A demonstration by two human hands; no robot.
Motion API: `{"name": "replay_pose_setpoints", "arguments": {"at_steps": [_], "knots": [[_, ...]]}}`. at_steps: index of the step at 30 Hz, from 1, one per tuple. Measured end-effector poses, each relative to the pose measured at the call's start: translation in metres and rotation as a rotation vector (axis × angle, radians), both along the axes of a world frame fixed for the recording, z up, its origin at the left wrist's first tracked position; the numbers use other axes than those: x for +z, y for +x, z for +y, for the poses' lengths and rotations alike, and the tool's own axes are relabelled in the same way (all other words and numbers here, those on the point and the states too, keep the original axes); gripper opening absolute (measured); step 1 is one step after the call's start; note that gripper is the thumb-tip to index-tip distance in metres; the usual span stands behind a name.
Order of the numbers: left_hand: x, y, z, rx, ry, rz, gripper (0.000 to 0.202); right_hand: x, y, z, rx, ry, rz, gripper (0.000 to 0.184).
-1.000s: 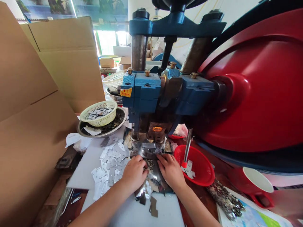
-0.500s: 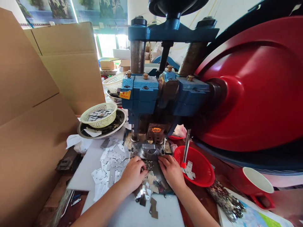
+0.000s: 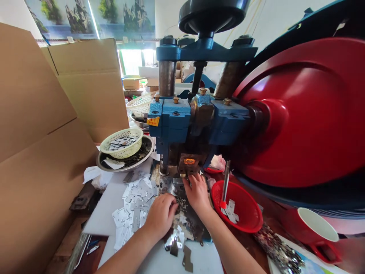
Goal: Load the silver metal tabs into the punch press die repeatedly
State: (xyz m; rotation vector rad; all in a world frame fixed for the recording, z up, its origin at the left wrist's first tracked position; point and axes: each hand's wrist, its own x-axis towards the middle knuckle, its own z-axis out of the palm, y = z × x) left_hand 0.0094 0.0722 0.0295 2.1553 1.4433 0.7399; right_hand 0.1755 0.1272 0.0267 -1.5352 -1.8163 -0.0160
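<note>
You're in a metalworking workshop: a blue punch press, its red flywheel and heaped metal plates show it.

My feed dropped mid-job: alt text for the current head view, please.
A person's right hand is at the base of a blue press; the left hand is at the edge of a heap of small shiny pieces. Flat metal plates lie to the left, a red basket sits to the right.
</note>
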Motion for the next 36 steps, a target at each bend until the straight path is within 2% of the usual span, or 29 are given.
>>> {"name": "replay_pose_setpoints", "arguments": {"at_steps": [2, 6, 11, 20, 23, 26, 28, 32, 36], "knots": [[0.000, 0.000, -0.001, 0.007, -0.042, -0.030, 0.015, 0.001, -0.006, 0.004, -0.017, -0.012, -0.068, 0.019], [-0.004, -0.001, 0.001, 0.028, -0.128, -0.114, 0.015, 0.000, -0.004, -0.005, 0.053, 0.001, -0.131, 0.022], [-0.004, 0.000, 0.007, 0.061, -0.125, -0.214, 0.025, 0.002, 0.005, -0.016, 0.114, 0.018, -0.193, 0.024], [0.010, 0.000, 0.016, -0.047, -0.122, -0.080, 0.019, 0.012, 0.002, -0.014, 0.135, 0.006, -0.227, 0.022], [0.012, -0.001, 0.021, 0.024, -0.144, -0.162, 0.020, 0.009, 0.003, -0.014, 0.151, 0.000, -0.156, 0.023], [0.016, -0.001, 0.034, 0.113, -0.149, -0.266, 0.018, 0.001, 0.008, -0.012, 0.150, -0.006, 0.048, 0.026], [0.020, 0.002, 0.044, 0.115, -0.110, -0.278, 0.017, -0.004, 0.012, -0.010, 0.158, 0.024, 0.129, 0.025], [0.025, 0.011, 0.063, 0.106, -0.027, -0.154, 0.017, -0.008, 0.016, -0.010, 0.215, 0.072, 0.097, 0.026], [0.025, 0.018, 0.073, 0.124, 0.017, -0.076, 0.016, -0.009, 0.016, -0.009, 0.231, 0.063, 0.038, 0.033]]}}
